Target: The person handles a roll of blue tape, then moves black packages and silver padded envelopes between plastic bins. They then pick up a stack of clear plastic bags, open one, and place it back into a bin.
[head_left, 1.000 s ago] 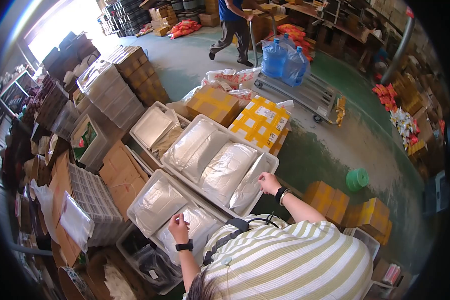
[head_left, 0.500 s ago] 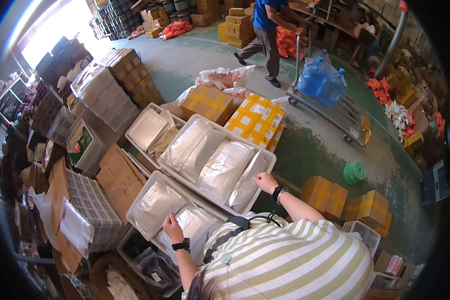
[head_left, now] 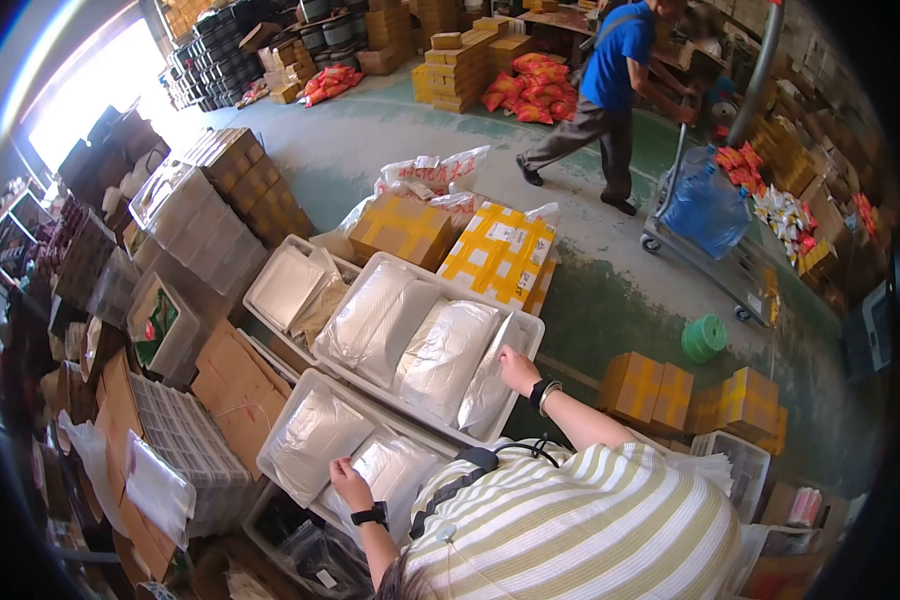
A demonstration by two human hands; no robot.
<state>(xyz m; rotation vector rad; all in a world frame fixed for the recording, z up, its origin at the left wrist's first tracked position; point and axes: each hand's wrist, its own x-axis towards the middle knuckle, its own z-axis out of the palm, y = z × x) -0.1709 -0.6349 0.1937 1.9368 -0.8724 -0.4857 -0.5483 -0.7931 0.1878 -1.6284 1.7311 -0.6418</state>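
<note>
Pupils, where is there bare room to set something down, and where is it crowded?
Bare floor shows between the yellow-taped carton, the green spool and the trolley. Crowded: the left side, with stacked crates and cardboard, and the bins by the left hand and right hand, full of wrapped packs.

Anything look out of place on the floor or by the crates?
Yes, mildly. A green roll sits by itself on the floor, away from the cartons, so it looks stray. The floor's green coating is patchy, apparently worn. Clear plastic droops untidily down the stacked crates.
</note>
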